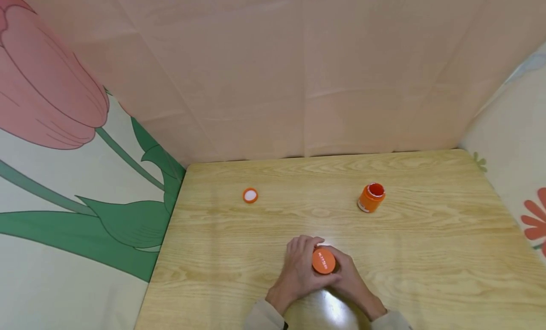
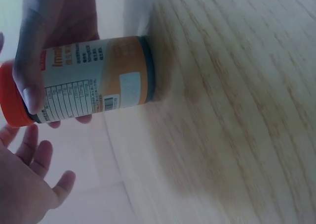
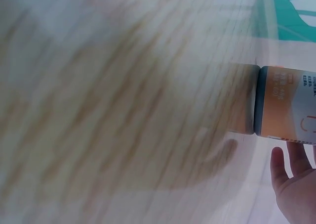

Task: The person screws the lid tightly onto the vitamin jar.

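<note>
An upright supplement bottle [image 2: 113,75] with an orange screw cap [image 1: 323,260] stands between both hands near the front of the table. My left hand [image 1: 300,266] reaches round the cap from the left, its thumb in front. The fingers [image 2: 42,157] of that hand lie spread beside the cap in the left wrist view. My right hand [image 1: 351,279] grips the upper body of the bottle, its thumb [image 2: 29,83] across the label and the other fingertips showing beneath. Only the lower part of the bottle appears in the right wrist view, at the right edge.
An uncapped orange jar [image 1: 370,198] stands at the back right of the wooden table [image 1: 426,235]. A loose orange cap [image 1: 250,195], white inside, lies at the back left. A plain cloth [image 1: 277,83] hangs behind the table, with flower-patterned cloths at both sides.
</note>
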`<move>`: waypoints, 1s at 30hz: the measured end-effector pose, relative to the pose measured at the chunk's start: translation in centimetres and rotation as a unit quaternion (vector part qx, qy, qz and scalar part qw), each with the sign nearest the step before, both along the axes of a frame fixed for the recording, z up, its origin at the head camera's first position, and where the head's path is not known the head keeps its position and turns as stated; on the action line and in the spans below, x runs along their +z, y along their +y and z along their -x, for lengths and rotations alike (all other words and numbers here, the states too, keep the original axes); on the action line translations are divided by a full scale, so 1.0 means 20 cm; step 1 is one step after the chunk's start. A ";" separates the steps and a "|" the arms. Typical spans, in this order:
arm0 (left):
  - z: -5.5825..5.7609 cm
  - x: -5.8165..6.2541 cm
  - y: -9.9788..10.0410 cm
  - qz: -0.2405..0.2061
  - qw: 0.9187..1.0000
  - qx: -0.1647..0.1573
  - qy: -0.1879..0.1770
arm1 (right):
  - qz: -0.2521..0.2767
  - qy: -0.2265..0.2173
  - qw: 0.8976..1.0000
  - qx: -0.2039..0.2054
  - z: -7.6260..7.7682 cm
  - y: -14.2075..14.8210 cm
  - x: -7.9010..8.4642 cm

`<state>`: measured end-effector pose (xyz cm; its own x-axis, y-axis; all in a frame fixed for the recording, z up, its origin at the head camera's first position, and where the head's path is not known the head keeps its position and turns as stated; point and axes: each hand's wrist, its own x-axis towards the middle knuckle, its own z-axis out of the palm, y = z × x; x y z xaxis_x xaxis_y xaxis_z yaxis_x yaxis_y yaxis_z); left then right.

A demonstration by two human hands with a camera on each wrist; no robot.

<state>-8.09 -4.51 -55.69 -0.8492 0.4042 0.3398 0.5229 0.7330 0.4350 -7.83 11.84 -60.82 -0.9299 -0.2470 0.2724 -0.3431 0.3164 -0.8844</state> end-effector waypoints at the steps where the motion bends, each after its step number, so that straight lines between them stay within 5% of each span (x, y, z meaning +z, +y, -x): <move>1: 0.00 0.00 0.00 0.008 1.000 0.009 -0.002 | 0.000 0.009 1.000 0.000 0.00 0.00 0.00; 12: 0.00 -0.01 0.00 0.010 1.000 0.009 -0.004 | -0.038 0.037 0.998 0.013 0.01 0.02 -0.03; 21: 0.00 -0.01 -0.01 0.004 1.000 -0.008 0.008 | -0.117 0.086 0.989 -0.019 0.02 0.03 -0.03; 30: 0.00 -0.01 -0.02 0.000 0.999 -0.020 0.026 | -0.118 0.086 0.989 -0.008 0.02 0.04 -0.01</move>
<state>-8.10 -4.95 -55.92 -0.8130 0.4377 0.3839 0.5745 0.7103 0.4067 -8.33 12.60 -61.02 -0.8792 -0.3084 0.3633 -0.4753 0.5133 -0.7146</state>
